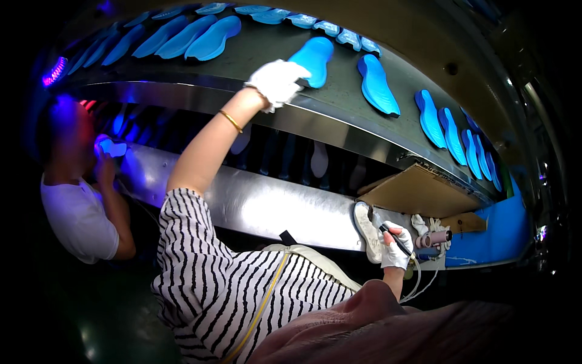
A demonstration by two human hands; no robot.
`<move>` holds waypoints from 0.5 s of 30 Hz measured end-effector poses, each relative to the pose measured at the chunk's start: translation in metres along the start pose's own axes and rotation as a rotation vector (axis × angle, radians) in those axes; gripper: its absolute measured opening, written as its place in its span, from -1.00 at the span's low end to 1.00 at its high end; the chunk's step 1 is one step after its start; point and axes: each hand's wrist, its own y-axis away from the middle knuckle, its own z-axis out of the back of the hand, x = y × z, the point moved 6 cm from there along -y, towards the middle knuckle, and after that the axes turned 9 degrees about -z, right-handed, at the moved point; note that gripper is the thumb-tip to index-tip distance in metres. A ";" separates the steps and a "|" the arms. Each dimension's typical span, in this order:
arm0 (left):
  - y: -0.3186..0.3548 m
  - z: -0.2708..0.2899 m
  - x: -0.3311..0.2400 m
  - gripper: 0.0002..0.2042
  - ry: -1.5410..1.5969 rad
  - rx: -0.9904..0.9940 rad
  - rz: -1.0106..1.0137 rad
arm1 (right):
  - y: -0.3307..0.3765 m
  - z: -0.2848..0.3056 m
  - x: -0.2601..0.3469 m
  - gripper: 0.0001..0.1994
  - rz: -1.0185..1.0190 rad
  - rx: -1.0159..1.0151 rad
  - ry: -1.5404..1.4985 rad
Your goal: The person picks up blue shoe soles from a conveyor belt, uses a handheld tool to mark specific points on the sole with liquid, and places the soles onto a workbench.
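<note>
My left hand (277,84), in a white glove, stretches up to the dark belt with its fingers closed on the near end of a blue shoe sole (315,59). Most of that sole shows beyond the fingers. Down at the right, my right hand (397,247), also gloved with some fingertips bare, grips a black pen-like tool (398,240) that has a pale cord. Just left of this hand a whitish shoe sole (366,229) rests at the metal bench (267,209). Whether the hand touches it I cannot tell.
Several blue soles (377,85) lie along the belt (267,45), above a metal edge (339,124). A cardboard piece (418,191), a pinkish roll (433,238) and a blue panel (500,233) stand at right. A co-worker (79,212) handles a glowing piece at left.
</note>
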 end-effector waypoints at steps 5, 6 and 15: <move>0.035 0.028 0.042 -0.66 -0.160 0.025 0.181 | 0.004 0.005 -0.005 -0.80 -0.065 -0.050 -0.017; 0.040 0.032 0.048 -0.65 -0.176 0.014 0.201 | 0.004 0.003 -0.005 -0.80 -0.054 -0.042 -0.001; 0.051 0.038 0.054 -0.63 -0.069 -0.126 0.204 | -0.011 -0.005 -0.009 -0.79 -0.065 -0.005 0.056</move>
